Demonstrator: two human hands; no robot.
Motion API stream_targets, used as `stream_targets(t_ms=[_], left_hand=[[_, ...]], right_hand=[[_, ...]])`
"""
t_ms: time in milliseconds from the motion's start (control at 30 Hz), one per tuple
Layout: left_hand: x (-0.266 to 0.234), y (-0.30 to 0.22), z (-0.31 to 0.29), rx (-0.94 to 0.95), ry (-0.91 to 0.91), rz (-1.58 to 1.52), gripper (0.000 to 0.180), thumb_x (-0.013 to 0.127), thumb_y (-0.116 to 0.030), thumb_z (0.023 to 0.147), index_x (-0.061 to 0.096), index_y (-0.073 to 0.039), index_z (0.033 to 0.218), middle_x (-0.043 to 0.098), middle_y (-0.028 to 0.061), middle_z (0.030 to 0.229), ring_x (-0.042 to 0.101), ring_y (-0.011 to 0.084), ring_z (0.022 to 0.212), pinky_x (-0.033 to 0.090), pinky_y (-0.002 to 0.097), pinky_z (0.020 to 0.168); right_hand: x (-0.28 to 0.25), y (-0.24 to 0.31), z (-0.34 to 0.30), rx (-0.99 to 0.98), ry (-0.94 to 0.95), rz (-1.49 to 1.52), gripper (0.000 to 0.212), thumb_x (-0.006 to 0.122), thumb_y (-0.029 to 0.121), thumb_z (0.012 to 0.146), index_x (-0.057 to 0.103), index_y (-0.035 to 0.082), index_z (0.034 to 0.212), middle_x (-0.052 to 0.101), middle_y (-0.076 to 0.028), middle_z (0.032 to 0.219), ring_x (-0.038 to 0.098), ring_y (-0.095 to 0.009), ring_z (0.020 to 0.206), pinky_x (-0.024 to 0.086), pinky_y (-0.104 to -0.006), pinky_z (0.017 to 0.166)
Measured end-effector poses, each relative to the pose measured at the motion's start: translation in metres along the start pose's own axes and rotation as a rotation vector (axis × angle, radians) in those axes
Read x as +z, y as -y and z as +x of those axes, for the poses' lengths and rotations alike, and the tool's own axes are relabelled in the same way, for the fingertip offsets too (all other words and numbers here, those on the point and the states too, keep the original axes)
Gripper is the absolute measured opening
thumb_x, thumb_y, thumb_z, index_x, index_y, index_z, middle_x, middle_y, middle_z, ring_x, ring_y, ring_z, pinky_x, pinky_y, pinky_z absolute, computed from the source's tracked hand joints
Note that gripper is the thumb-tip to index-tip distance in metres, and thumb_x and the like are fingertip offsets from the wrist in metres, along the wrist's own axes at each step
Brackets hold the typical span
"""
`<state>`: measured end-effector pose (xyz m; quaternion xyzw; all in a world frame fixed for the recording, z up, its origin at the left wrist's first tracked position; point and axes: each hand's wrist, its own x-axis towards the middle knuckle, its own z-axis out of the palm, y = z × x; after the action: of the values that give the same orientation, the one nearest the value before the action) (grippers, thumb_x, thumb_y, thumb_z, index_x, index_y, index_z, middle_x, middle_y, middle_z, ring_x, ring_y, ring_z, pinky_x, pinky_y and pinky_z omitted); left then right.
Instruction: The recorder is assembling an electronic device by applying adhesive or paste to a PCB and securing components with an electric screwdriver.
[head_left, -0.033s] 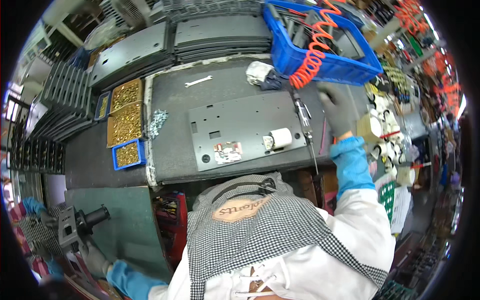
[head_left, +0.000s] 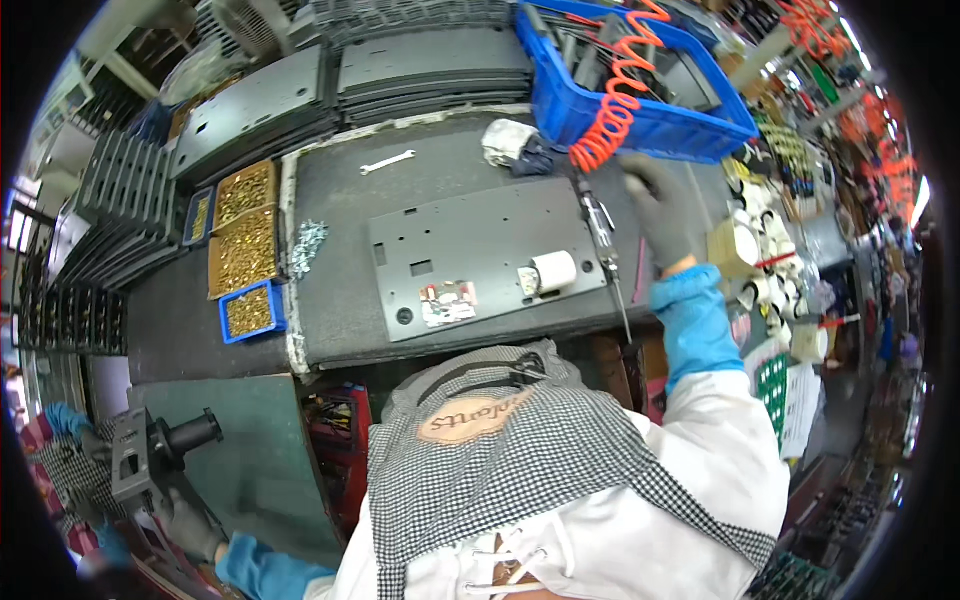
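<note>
My left hand [head_left: 190, 525], in a grey glove, grips the lower edge of a dark metal bracket [head_left: 133, 455] with a black cylinder [head_left: 195, 431] sticking out of it. A co-worker's gloved hand [head_left: 95, 442] is at the far side of that bracket. On the right, my gloved right hand [head_left: 668, 215] is over the bench, its fingers bent but apart, with nothing visible in them. Just left of it lies a slim power screwdriver [head_left: 603, 228] with a long bit, below a coiled orange hose [head_left: 605, 130]. A flat grey metal plate [head_left: 480, 235] lies beside the screwdriver.
On the plate are a white roll [head_left: 555, 270] and a small printed bag [head_left: 448, 303]. Beyond it lie a wrench [head_left: 388, 161] and a cloth [head_left: 515, 146]. Brass screws fill boxes [head_left: 247, 310] at left. A blue crate [head_left: 640, 134] and stacked plates [head_left: 430, 60] stand behind.
The view has shifted slightly, so the bench appears a little farther left. My right hand has come slightly closer to the screwdriver. My left hand stays on the bracket.
</note>
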<state>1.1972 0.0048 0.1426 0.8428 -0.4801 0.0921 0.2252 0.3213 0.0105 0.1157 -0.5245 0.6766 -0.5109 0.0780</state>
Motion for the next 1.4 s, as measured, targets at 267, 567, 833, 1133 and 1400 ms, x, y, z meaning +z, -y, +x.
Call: stream_targets(t_ms=[267,567,833,1133,1400], left_hand=[[-0.104,-0.27,-0.059,0.419,0.601,-0.774,0.037,0.068,-0.008,0.097,0.063,0.007,0.131,0.07,0.0108,0.12,0.065,0.0185,0.105,0.051,0.0319,0.096],[-0.04,-0.547,-0.095,1.018,1.432,-0.86,0.062,0.08,-0.029,0.09,0.059,0.006,0.136,0.071,0.0092,0.123,0.065,0.0177,0.11,0.051,0.0331,0.098],[0.043,-0.687,-0.166,1.158,1.804,-0.588,0.064,0.08,-0.031,0.092,0.058,0.003,0.142,0.069,0.0087,0.125,0.064,0.017,0.112,0.05,0.034,0.102],[0.134,-0.783,-0.232,1.171,2.119,-0.341,0.073,0.08,-0.037,0.092,0.054,0.002,0.148,0.068,0.0111,0.13,0.063,0.02,0.118,0.049,0.0379,0.106],[0.213,-0.83,-0.251,1.014,2.311,-0.301,0.069,0.076,-0.041,0.095,0.055,-0.002,0.149,0.067,0.01,0.134,0.064,0.0208,0.12,0.05,0.0401,0.106]], right_hand=[[0.066,0.031,-0.043,-0.127,0.304,0.064,0.03,0.071,0.014,0.091,0.072,0.008,0.12,0.069,-0.013,0.127,0.067,-0.03,0.111,0.054,-0.0406,0.095],[0.042,-0.117,-0.122,0.484,0.157,-0.741,0.051,0.065,0.031,0.094,0.05,0.008,0.137,0.068,-0.021,0.111,0.069,-0.042,0.098,0.055,-0.0532,0.084],[0.032,-0.132,-0.145,0.54,-0.034,-0.53,0.07,0.068,0.031,0.092,0.038,0.008,0.151,0.067,-0.025,0.115,0.071,-0.043,0.1,0.056,-0.0553,0.083],[-0.03,-0.137,-0.16,0.823,-0.063,-0.739,0.064,0.075,0.036,0.089,0.047,0.008,0.138,0.064,-0.019,0.116,0.069,-0.042,0.101,0.056,-0.0552,0.082],[-0.027,-0.09,-0.168,0.596,-0.198,-0.432,0.045,0.07,0.034,0.095,0.062,0.003,0.126,0.067,-0.018,0.116,0.067,-0.04,0.105,0.054,-0.0482,0.087]])
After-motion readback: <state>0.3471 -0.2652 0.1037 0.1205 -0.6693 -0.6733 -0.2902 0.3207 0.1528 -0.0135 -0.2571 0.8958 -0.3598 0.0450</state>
